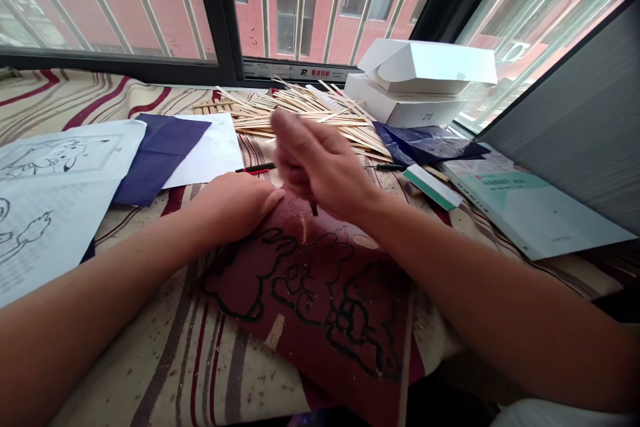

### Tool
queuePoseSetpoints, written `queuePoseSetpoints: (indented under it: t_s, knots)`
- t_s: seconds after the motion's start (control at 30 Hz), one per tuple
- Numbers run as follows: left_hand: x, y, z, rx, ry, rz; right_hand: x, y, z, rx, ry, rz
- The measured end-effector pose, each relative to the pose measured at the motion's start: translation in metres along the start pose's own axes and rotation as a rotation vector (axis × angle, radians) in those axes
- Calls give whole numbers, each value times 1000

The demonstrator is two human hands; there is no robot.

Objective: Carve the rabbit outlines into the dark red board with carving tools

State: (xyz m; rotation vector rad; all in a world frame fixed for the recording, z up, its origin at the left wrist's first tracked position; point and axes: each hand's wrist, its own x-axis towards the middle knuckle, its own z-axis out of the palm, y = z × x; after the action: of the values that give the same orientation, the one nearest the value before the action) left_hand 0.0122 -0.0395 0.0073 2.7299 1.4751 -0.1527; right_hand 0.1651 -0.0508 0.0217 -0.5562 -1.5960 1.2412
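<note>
Slipping is the likeliest trouble: if the dark tool (pixel 314 209) skids on the smooth, reddish-brown board (pixel 306 350), its lower end could stray across the black outlines (pixel 333 337) or run towards the left hand (pixel 237 203), which lies close by at the far left part of the board. Uneven pressure would be one cause. Another is the support: the board sits on a loose striped cloth (pixel 175 360), and its near end seems to reach beyond the cloth's front edge, so a hard push there might tip or twist it. Pale patches (pixel 276 331) on the surface suggest that it chips or scuffs easily.

The right hand (pixel 323 170) is raised above the far part of the board, its forearm coming in from the lower right and the wrist bent so that the knuckles face forward. Its grip is a closed fist around the tool, with only a short dark end showing below; whether that end touches the surface is too blurred to tell. The left hand lies low, palm down, its forearm slanting in from the lower left — the thumb points inward, but whether its fingers pinch the board's edge or simply press on it cannot be seen.
</note>
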Motion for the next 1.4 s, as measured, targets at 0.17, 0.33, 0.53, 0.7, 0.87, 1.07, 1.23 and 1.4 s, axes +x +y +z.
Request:
queuePoseSetpoints:
  t_s: [0.17, 0.33, 0.53, 0.7, 0.87, 1.07, 1.23, 1.4]
  knots:
    - [0, 6, -7, 87, -93, -60, -6, -26, -20, -245, 134, -226]
    - [2, 4, -4, 82, -88, -65, -30, -68, -30, -537, 158, -210]
    - [-4, 8, -8, 84, -69, -136, -100, -70, -28, -1026, 299, -23]
    - [-11, 13, -13, 98, -74, -149, -134, -58, -2, -1368, 182, -46]
    - [-13, 18, -14, 92, -65, -161, -148, -54, 17, -1529, 86, -10]
    - [-14, 21, -13, 112, -45, -117, -148, -49, 35, -1689, 51, -90]
    - [-13, 20, -10, 117, -58, -77, -140, -45, 41, -1764, 48, -132]
    - [-11, 19, -8, 110, -59, -76, -144, -42, 31, -1696, -4, -123]
